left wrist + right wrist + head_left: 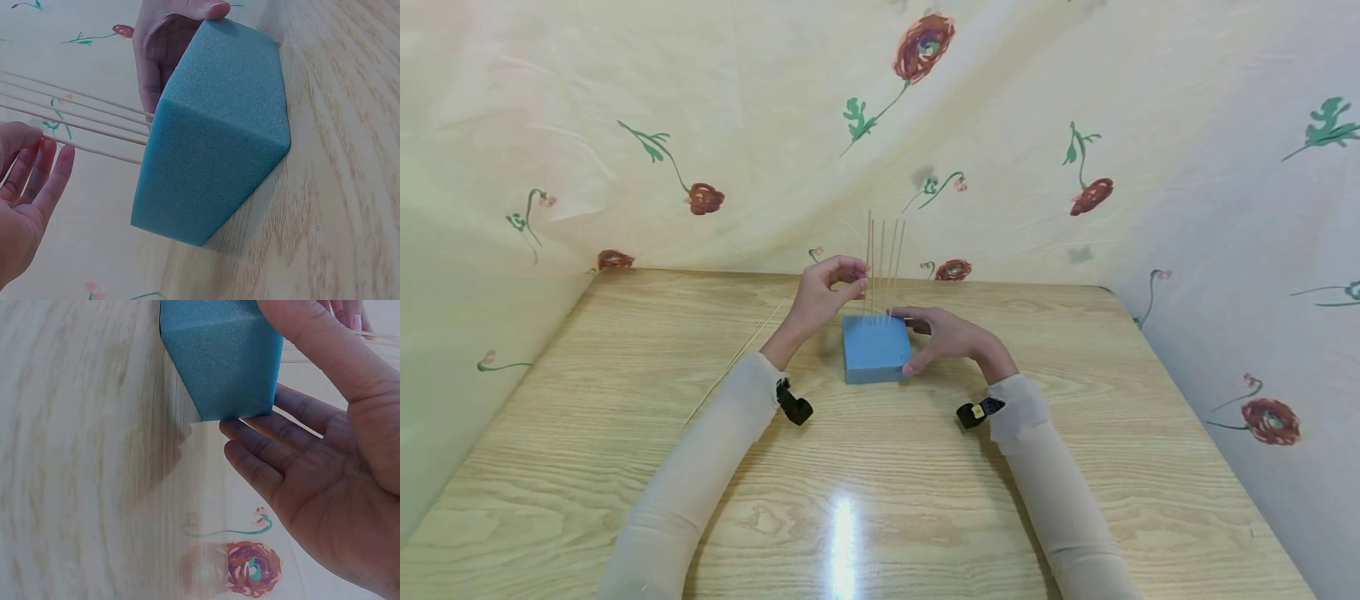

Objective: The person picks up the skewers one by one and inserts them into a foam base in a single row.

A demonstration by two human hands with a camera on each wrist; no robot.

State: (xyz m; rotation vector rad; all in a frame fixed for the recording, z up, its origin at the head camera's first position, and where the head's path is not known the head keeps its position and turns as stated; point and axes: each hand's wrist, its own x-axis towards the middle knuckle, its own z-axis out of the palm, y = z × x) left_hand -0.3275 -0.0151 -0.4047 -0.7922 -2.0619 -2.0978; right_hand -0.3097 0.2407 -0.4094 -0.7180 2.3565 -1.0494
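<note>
A blue foam block (877, 348) sits on the table, with several thin wooden skewers (75, 94) standing in its top near the far edge. My left hand (827, 292) pinches one skewer (103, 154) between thumb and fingertips, above the block; that skewer's lower end meets the foam. On the other side, my right hand (951, 335) grips the block, thumb at the near right corner and fingers at the back. In the right wrist view, fingertips (232, 428) touch the block's edge.
More skewers (721, 379) lie slantwise on the wooden table (880, 475), left of the block and beside the left forearm. A flower-patterned cloth (775, 167) hangs behind the table and along both sides.
</note>
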